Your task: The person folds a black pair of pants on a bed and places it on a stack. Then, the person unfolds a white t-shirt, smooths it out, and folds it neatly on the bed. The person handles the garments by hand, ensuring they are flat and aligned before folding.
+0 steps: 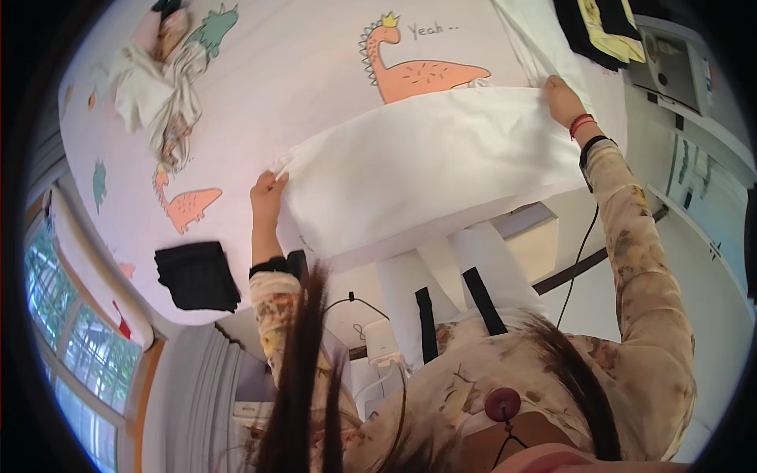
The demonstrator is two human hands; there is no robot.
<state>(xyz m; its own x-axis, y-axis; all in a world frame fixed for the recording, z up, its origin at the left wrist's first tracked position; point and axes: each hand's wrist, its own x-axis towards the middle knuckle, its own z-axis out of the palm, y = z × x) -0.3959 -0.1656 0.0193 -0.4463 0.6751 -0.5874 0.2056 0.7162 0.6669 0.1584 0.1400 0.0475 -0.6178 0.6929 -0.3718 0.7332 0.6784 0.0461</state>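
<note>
A wide piece of white cloth [432,171] spreads along the near edge of a bed with a pale pink sheet [307,77] printed with dinosaurs. My left hand [267,194] pinches its left upper corner between thumb and fingers. At the other end, my right hand [565,103] grips the cloth's right upper corner. The upper edge runs fairly straight between both hands and covers the lower part of a large orange dinosaur print [414,74]. More white fabric [523,32] extends up beyond my right hand; whether it is the same piece I cannot tell.
A folded black garment [198,275] lies left of my left hand. Farther up is a crumpled off-white garment [157,88] with floral parts. Folded black and yellow clothes [609,29] sit at the upper right. A dark cable [579,266] hangs by my right arm; a window [83,331] is at left.
</note>
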